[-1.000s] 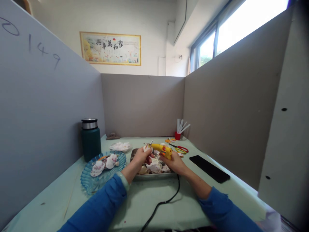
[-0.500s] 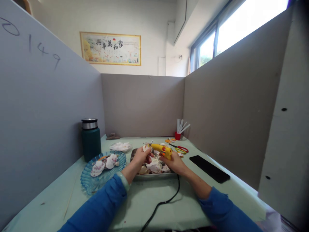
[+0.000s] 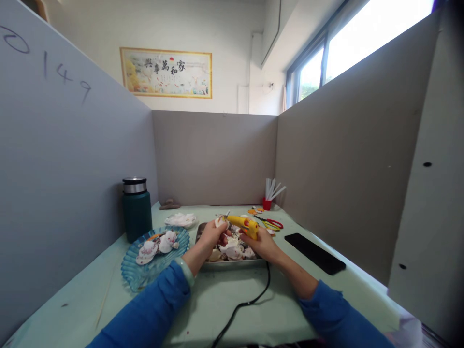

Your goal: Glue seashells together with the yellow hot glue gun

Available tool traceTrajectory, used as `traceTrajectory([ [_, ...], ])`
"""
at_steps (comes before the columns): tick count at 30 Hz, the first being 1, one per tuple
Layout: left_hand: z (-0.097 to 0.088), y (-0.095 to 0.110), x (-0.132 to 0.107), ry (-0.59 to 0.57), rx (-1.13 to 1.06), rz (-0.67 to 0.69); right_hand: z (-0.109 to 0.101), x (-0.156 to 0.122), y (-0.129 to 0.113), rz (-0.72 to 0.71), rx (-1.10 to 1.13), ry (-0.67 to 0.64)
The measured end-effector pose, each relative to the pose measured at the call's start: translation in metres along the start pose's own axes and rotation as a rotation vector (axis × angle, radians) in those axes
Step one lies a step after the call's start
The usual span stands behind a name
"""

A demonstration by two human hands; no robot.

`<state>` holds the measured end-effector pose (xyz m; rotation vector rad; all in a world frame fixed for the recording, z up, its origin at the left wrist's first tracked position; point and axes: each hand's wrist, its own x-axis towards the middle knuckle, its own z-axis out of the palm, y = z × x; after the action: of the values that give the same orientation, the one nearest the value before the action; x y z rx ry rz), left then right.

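My right hand (image 3: 264,245) is wrapped round the handle of a yellow hot glue gun (image 3: 242,224), whose nozzle points left. A small red light glows on the gun's body, and a black cord (image 3: 250,303) runs from it toward me. Between the fingers of my left hand (image 3: 213,237) is a pale seashell (image 3: 220,222), pinched close to the nozzle. Whether nozzle and shell touch, I cannot tell. Below both hands lies a metal tray (image 3: 232,264) heaped with seashells (image 3: 232,250), partly hidden by my hands.
On the left stand a blue scalloped plate (image 3: 132,270) with shells and a green bottle (image 3: 137,212). A white plastic bundle (image 3: 181,220) lies behind. Scissors (image 3: 273,224), a red cup (image 3: 267,204) of glue sticks and a black phone (image 3: 314,253) are right. Grey partitions (image 3: 213,159) enclose the table.
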<state>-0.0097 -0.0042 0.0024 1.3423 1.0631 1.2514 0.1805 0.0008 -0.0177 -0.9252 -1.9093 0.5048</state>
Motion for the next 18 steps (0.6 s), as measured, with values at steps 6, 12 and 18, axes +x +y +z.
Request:
traceTrajectory([
  [6,-0.0001,0.0002,-0.0007,-0.004,-0.004,-0.004,0.0001,0.0000,0.0009,0.004,-0.003,0.005],
  [12,-0.0004,-0.0010,0.0005,0.016,-0.023,0.014,-0.0005,-0.0001,-0.0007,0.002,-0.012,-0.004],
  [18,-0.0003,0.0010,-0.0004,0.023,-0.024,0.012,-0.0002,-0.0001,-0.0008,0.010,-0.019,-0.002],
])
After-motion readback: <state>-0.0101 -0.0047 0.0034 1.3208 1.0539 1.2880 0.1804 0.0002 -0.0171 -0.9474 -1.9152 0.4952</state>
